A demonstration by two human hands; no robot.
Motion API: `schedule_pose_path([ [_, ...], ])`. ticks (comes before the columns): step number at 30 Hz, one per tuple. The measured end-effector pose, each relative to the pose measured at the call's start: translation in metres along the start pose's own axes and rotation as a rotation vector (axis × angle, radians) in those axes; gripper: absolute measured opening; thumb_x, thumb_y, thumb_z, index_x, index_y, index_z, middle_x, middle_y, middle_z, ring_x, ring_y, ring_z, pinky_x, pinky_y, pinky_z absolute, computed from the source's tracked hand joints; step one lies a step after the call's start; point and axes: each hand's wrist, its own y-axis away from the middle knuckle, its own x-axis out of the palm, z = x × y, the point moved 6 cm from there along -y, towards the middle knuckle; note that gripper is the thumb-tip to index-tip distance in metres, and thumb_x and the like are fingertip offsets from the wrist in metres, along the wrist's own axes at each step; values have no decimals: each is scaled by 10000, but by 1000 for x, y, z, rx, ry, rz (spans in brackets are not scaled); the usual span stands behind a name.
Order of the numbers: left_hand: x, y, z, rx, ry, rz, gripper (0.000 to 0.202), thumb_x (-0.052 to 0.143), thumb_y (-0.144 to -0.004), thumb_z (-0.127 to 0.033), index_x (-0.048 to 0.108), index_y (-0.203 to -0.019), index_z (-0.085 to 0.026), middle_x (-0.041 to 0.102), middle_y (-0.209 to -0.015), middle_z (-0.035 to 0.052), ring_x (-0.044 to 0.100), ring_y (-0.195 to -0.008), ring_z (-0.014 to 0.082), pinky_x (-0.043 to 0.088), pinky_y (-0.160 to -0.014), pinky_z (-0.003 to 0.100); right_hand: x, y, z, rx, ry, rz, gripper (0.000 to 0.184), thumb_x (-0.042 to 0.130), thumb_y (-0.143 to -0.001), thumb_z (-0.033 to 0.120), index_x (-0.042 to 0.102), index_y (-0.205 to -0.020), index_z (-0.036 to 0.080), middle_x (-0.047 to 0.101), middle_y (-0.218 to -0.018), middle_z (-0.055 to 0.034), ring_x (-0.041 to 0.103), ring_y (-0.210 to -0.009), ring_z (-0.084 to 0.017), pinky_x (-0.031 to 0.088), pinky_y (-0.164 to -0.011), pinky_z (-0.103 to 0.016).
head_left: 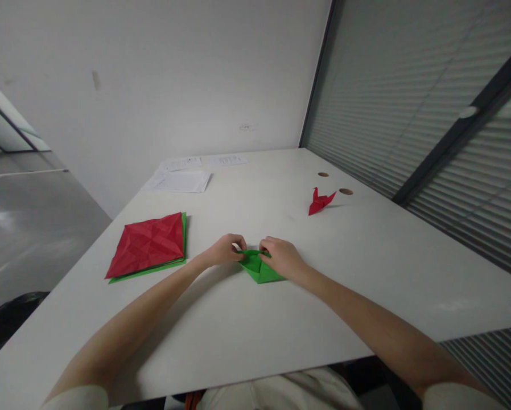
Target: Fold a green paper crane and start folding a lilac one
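In the head view, the green paper (262,274) is in front of me near the middle of the white surface (221,336), folded into a flat shape that narrows to a point on the side nearest me. My left hand (229,249) pinches its far left corner between thumb and fingers. My right hand (283,259) is closed on the far edge a little to the right, its fingers covering part of the folds. So both sides of my grip are grasping the same piece, with a short stretch of its edge showing between them. The folds leave a shallow, pocket-like hollow in the paper.

To my left lies a stack: a creased red sheet (148,245) on top, green sheets (184,230) showing from under its right and near edges. Beyond my right hand, well apart from it, a red paper crane (320,201) rests near two round holes (346,192) in the surface. White papers (181,181) lie toward the far left, close to the wall (174,74). Low at the left edge of the view is some black plastic (8,319), possibly a bin bag; I cannot tell what it holds.
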Motion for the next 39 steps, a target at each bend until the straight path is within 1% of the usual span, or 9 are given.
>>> schedule_pose_path([
  [3, 2, 0, -2, 12, -66, 6, 58, 600, -608, -154, 612, -662, -137, 602, -597, -23, 534, -538, 97, 376, -488, 185, -1, 1, 6, -36, 32, -1, 51, 645, -823, 234, 616, -816, 192, 636, -817, -43, 585, -775, -179, 341, -650, -271],
  [7, 1, 1, 5, -44, -96, -29, 24, 576, -612, -139, 563, -593, -147, 562, -497, -42, 509, -467, 91, 339, -442, 179, 1, 0, 7, -45, 64, 24, 46, 607, -838, 173, 618, -799, 194, 654, -802, -45, 589, -755, -178, 334, -648, -278],
  [10, 2, 2, 8, -82, -6, -40, 34, 562, -609, -116, 549, -607, -147, 562, -487, -45, 538, -446, 94, 363, -427, 171, 0, 0, 8, -55, 97, 25, 73, 577, -846, 149, 612, -797, 191, 659, -799, -53, 585, -744, -182, 325, -645, -283],
  [14, 1, 2, 12, -174, 194, -64, 107, 597, -653, -147, 595, -759, -135, 614, -562, -23, 579, -451, 106, 466, -442, 202, -2, 2, 7, -29, 65, 20, 96, 545, -852, 124, 603, -830, 197, 655, -830, -50, 580, -744, -170, 320, -634, -271],
  [20, -17, 1, 12, -117, 391, -293, 164, 698, -635, -233, 618, -712, -113, 653, -722, 27, 625, -633, 137, 561, -550, 272, 7, 1, -5, 54, -196, 7, 41, 611, -821, 214, 576, -819, 192, 597, -811, -11, 531, -673, -130, 333, -603, -236],
  [22, -17, 2, 13, -115, 429, -299, 209, 722, -623, -266, 640, -739, -113, 649, -729, 23, 612, -635, 130, 545, -552, 259, 13, -2, -8, 38, -363, 6, 132, 636, -816, 300, 579, -808, 181, 579, -838, -16, 531, -680, -122, 372, -621, -230],
  [26, -13, 3, 16, -153, 495, -279, 320, 755, -619, -350, 673, -834, -127, 651, -709, 14, 585, -598, 105, 463, -525, 201, 20, -8, -13, 19, -631, -22, 245, 498, -906, 353, 591, -794, 156, 586, -849, -42, 561, -753, -135, 438, -712, -261],
  [31, -6, 3, 17, -179, 524, -257, 392, 766, -618, -413, 676, -877, -133, 667, -724, 20, 594, -589, 113, 459, -545, 222, 30, -11, -14, 46, -929, 78, 202, 572, -849, 352, 584, -882, 154, 646, -851, -41, 597, -738, -143, 482, -698, -284],
  [39, 4, 5, 16, -258, 591, -252, 357, 769, -607, -374, 680, -855, -133, 707, -774, 52, 626, -609, 137, 486, -563, 251, 36, -8, -9, 76, -994, 55, 245, 661, -771, 337, 604, -917, 150, 665, -828, -47, 625, -758, -161, 501, -716, -308],
])
